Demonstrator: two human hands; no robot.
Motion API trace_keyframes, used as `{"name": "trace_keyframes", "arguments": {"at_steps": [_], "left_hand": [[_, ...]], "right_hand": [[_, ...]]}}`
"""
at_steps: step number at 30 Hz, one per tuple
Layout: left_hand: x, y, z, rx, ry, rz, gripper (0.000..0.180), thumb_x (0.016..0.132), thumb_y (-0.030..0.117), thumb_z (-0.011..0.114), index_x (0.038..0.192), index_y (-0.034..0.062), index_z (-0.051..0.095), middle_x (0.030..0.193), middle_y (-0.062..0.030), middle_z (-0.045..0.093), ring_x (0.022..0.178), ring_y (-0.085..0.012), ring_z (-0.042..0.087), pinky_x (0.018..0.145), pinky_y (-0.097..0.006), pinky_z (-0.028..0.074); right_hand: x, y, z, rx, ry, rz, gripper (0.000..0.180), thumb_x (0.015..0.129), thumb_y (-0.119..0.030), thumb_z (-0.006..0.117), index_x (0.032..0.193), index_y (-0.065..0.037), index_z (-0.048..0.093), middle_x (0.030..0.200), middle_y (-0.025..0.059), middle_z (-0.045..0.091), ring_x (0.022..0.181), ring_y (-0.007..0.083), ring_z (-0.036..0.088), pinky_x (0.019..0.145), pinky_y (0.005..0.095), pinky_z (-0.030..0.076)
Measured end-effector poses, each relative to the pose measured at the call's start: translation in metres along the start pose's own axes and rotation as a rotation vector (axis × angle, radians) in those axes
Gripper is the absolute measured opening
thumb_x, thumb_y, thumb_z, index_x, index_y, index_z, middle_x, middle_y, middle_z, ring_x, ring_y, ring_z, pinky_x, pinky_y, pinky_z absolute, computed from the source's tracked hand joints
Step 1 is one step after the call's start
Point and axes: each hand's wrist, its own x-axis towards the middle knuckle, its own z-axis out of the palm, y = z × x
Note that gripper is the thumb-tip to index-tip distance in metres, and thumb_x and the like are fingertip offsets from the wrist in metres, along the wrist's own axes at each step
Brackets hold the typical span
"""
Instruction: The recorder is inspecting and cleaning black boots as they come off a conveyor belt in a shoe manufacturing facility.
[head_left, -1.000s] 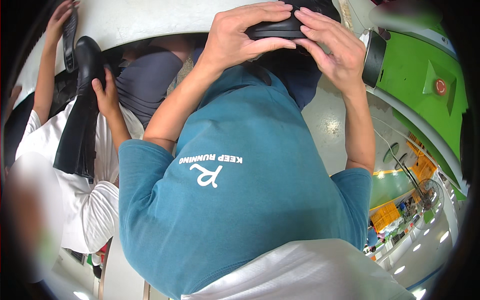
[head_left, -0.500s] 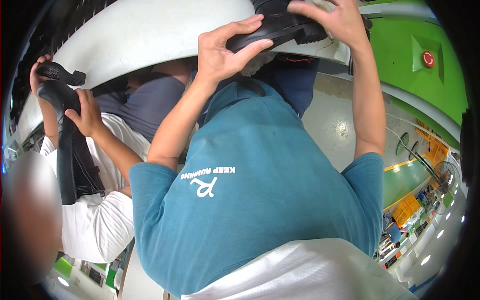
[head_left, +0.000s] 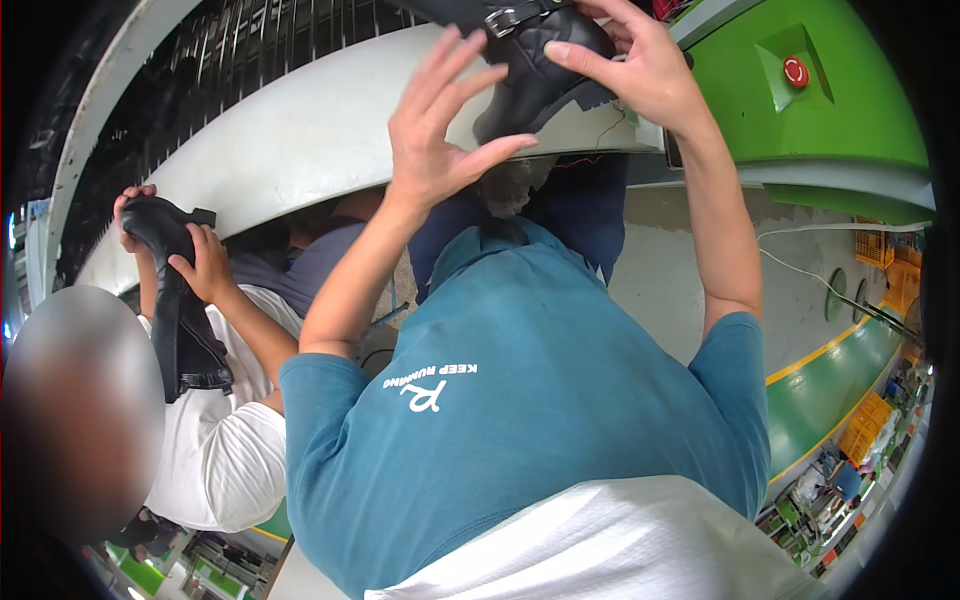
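Note:
A black boot [head_left: 545,70] with a strap and a metal buckle is held over the pale work surface at the top of the view, its toe hanging down toward me. My right hand [head_left: 640,70] grips it from the right, thumb lying on the leather and fingers behind. Beside the toe, my left hand [head_left: 435,130] is open with its fingers spread, slightly blurred. Whether its fingertips touch the boot I cannot tell. The upper end of the boot runs out of the picture.
On my left, another person in a white shirt holds a black boot [head_left: 165,260]. Behind the curved white table edge [head_left: 300,125] lie metal rollers [head_left: 290,50]. A green machine housing [head_left: 800,130] with a red button [head_left: 795,72] stands at the right. Orange crates [head_left: 865,425] sit farther off.
The boot has turned, toe now pointing down and buckle showing. My left hand has let go of its front and opened. The other person's separate sole now sits against their boot.

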Motion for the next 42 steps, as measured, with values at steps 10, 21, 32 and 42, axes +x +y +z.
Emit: {"name": "trace_keyframes", "arguments": {"at_steps": [10,21,32,42], "left_hand": [[0.132,0.035,-0.056,0.448,-0.763,0.205,0.065,0.083,0.054,0.082,0.119,0.0015,0.068,0.09,-0.018,0.073,0.084,-0.0384,0.073,0.072,-0.045,0.057],[0.16,0.041,-0.045,0.406,-0.961,0.062,0.059,0.096,0.053,0.071,0.121,0.0,0.067,0.076,-0.025,0.069,0.072,-0.0453,0.07,0.062,-0.05,0.054],[0.153,0.021,-0.035,0.258,-0.828,0.0,0.056,0.093,0.053,0.076,0.107,-0.0006,0.071,0.07,-0.0219,0.068,0.066,-0.0427,0.07,0.059,-0.047,0.053],[0.148,0.028,-0.035,0.318,-0.812,0.127,0.053,0.09,0.051,0.079,0.1,0.0001,0.069,0.066,-0.0215,0.064,0.062,-0.0423,0.068,0.055,-0.046,0.052]], "right_hand": [[-0.021,0.012,0.015,0.567,0.111,0.006,0.047,0.106,-0.024,0.067,0.146,-0.002,0.055,0.133,0.01,0.066,0.123,0.0187,0.063,0.108,0.0336,0.049],[0.001,0.031,0.071,1.218,0.488,0.178,0.046,0.112,-0.041,0.046,0.115,-0.001,0.07,0.114,0.0128,0.075,0.108,0.0236,0.07,0.104,0.0367,0.052],[0.004,0.031,0.071,1.286,0.464,0.171,0.052,0.111,-0.042,0.044,0.129,0.002,0.066,0.119,0.0144,0.074,0.11,0.0245,0.07,0.104,0.0374,0.053],[-0.007,0.012,0.069,1.104,0.419,0.183,0.058,0.113,-0.045,0.034,0.136,0.002,0.06,0.119,0.0135,0.072,0.108,0.0225,0.07,0.103,0.0358,0.053]]}}
